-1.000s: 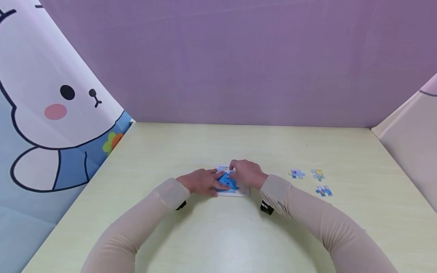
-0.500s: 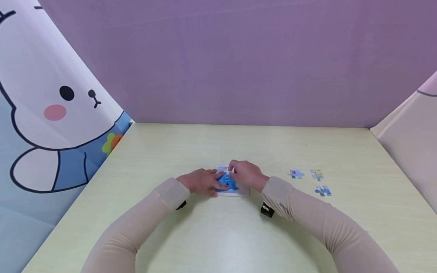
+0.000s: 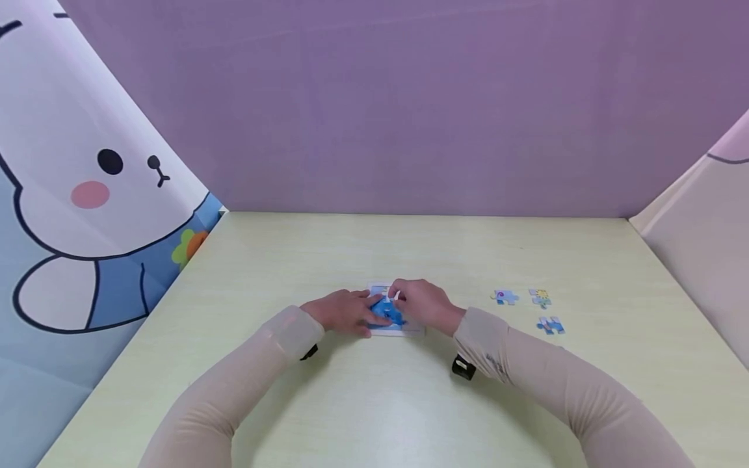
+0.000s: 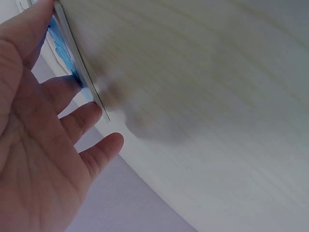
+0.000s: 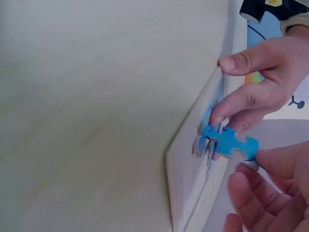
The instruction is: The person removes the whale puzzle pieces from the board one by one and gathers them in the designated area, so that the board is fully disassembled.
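Observation:
A small jigsaw board with a pale frame lies flat on the table, partly filled with blue puzzle pieces. My left hand rests on its left side with fingers spread; in the left wrist view, fingertips reach over the edge of the board. Over the board's right side is my right hand. In the right wrist view, that hand pinches a blue puzzle piece between thumb and finger. The piece is tilted up, its far end at the board's surface. Both hands hide part of the picture.
To the right on the pale table lie a light blue puzzle piece with a pink swirl, one with a yellow sun and a blue piece or joined pair. A purple cloth hangs behind.
My right hand has shifted slightly, its wrist coming a little lower and nearer. The left hand stays on the board. The whole head view drifts slightly left.

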`<state>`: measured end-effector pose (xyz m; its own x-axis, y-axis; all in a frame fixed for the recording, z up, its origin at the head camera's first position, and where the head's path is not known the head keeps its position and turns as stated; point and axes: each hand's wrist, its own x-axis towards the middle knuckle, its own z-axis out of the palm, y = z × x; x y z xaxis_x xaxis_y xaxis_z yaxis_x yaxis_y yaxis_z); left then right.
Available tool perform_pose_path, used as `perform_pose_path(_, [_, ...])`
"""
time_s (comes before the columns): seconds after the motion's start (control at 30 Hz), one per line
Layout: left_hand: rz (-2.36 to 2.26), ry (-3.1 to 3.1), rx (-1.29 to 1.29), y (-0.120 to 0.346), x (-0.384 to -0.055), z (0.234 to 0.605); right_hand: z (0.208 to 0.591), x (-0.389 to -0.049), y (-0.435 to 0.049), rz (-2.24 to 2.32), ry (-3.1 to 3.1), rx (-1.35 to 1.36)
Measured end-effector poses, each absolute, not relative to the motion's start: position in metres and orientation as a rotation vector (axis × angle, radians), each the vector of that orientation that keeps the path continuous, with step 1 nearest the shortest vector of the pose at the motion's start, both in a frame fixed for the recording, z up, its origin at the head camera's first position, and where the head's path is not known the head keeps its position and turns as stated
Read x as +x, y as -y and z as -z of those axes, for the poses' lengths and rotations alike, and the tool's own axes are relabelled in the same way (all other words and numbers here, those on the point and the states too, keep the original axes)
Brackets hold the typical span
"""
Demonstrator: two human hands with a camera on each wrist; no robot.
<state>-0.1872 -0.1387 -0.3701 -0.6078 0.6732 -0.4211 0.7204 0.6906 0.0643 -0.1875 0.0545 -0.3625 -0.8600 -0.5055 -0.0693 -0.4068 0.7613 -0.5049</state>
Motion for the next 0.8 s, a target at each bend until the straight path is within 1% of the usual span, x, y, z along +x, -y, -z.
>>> perform_pose_path(0.2, [0.141,-2.491,1.078,0.139,-0.186,0.369,0.365,-0.181,-0.060,0.803,-2.800,-0.769])
perform_pose_path(0.53, [0.120,-2.488,1.043,0.139,-0.187,0.369,0.367,-0.177,-0.076,0.882,-2.782,-0.679])
perform_pose_path(0.8, [0.107,-2.495,1.073,0.141,-0.187,0.372,0.367,-0.177,-0.090,0.881,-2.783,-0.627])
